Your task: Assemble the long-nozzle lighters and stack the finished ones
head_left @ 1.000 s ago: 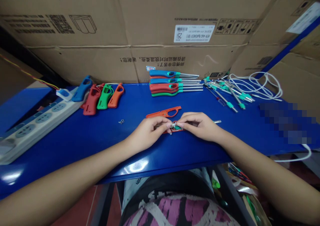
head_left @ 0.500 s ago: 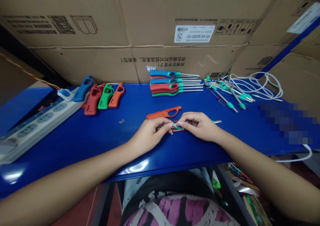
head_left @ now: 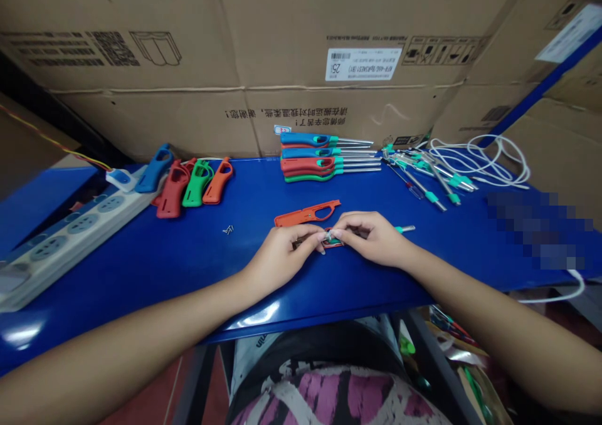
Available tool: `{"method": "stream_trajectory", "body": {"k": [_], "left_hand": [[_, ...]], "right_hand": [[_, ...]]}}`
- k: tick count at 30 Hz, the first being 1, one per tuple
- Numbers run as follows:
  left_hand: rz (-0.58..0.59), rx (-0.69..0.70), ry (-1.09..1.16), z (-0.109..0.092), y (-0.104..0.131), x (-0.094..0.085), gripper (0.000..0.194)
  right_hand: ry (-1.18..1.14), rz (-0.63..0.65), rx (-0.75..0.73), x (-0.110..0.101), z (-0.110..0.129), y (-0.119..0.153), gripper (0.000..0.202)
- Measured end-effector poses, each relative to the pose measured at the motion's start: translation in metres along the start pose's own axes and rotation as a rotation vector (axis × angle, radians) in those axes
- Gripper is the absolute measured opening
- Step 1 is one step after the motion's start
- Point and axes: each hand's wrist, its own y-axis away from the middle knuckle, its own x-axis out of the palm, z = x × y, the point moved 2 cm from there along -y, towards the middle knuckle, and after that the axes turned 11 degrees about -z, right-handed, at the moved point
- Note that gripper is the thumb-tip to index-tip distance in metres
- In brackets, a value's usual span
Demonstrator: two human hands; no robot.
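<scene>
My left hand (head_left: 286,256) and my right hand (head_left: 376,240) meet over an opened long-nosed lighter (head_left: 335,245) on the blue table. Both thumbs and forefingers are pinched close together on small pale and teal inner parts of it. The fingers hide most of these parts and the red-orange shell around them. Past my right hand pokes the lighter's metal tip with its teal collar (head_left: 399,229). Just behind the hands lies a loose orange handle half (head_left: 306,214), its inner side up. A few small screws (head_left: 228,229) lie to the left.
At the back, finished-looking lighters (head_left: 308,162) are stacked beside a pile of metal lighter tubes (head_left: 435,183) and a coiled white cable (head_left: 501,155). Coloured handle shells (head_left: 194,190) and a power strip (head_left: 79,224) are on the left. A cardboard box (head_left: 226,55) stands behind.
The whole view has shifted very slightly. Both hands keep their pinch on the lighter's inner parts, with only tiny finger movement.
</scene>
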Motion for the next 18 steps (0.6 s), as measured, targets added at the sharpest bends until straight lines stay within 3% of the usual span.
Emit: {"method": "stream_trajectory", "body": {"k": [4, 9, 18], "left_hand": [[0.021, 0.001, 0.034, 0.0005, -0.0002, -0.0005, 0.027], [0.003, -0.064, 0.020, 0.0061, -0.0011, -0.0016, 0.031], [-0.013, -0.013, -0.054, 0.0052, 0.0005, -0.0032, 0.027]], "right_hand": [[-0.010, -0.004, 0.019, -0.0001, 0.0006, -0.0010, 0.027], [-0.117, -0.051, 0.145, -0.0016, 0.0000, -0.0037, 0.029], [-0.200, -0.060, 0.216, -0.0022, 0.0014, -0.0040, 0.037]]}}
